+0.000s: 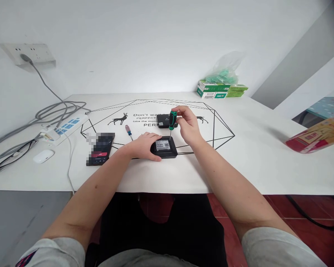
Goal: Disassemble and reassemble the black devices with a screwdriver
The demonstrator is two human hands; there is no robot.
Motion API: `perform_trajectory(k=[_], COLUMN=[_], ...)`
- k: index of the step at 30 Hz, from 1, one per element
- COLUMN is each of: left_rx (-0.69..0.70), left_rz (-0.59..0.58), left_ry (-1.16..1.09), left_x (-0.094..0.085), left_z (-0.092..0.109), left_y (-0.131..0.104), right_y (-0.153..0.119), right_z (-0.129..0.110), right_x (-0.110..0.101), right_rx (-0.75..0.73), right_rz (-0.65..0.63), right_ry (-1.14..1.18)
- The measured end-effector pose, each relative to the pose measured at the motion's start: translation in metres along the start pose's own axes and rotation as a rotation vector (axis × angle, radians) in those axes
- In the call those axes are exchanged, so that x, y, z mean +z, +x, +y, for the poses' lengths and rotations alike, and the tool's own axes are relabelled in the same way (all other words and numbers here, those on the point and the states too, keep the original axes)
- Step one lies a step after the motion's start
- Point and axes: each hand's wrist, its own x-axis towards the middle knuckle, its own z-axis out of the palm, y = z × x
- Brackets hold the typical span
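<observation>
A flat black box (171, 151) with a white printed label lies on the table in front of me. My left hand (145, 146) grips its left side, thumb at the near edge and fingers at the far edge. Upright in my right hand (187, 124) is a screwdriver with a green and black handle (172, 118); its tip meets the box near the far right corner. Whether a screw sits under the tip is too small to tell. Just behind stands a second black box (163, 120), partly covered by the screwdriver and fingers. A second screwdriver (128, 130) lies left of my left hand.
To the left are a phone (102, 148), a white power strip (72, 126) with coiled grey cables, a white mouse (43, 156) and glasses (12, 155). Green boxes (213, 89) under a plastic bag stand at the back right. A red and yellow package (314, 135) is at far right.
</observation>
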Motion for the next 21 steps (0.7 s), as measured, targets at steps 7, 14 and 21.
perform_trajectory(k=[7, 14, 21], left_rx=[0.004, -0.003, -0.021], left_rz=[0.006, -0.008, -0.034], left_ry=[-0.006, -0.015, -0.015], left_x=[-0.002, -0.003, -0.005], left_z=[0.0, 0.002, 0.004], left_y=[-0.002, -0.002, -0.004], right_y=[0.0, -0.003, -0.002], right_z=[-0.006, -0.016, -0.008], right_x=[0.003, 0.004, -0.002], right_rx=[0.053, 0.106, 0.128], right_rz=[0.034, -0.108, -0.149], right_ry=[0.092, 0.276, 0.212])
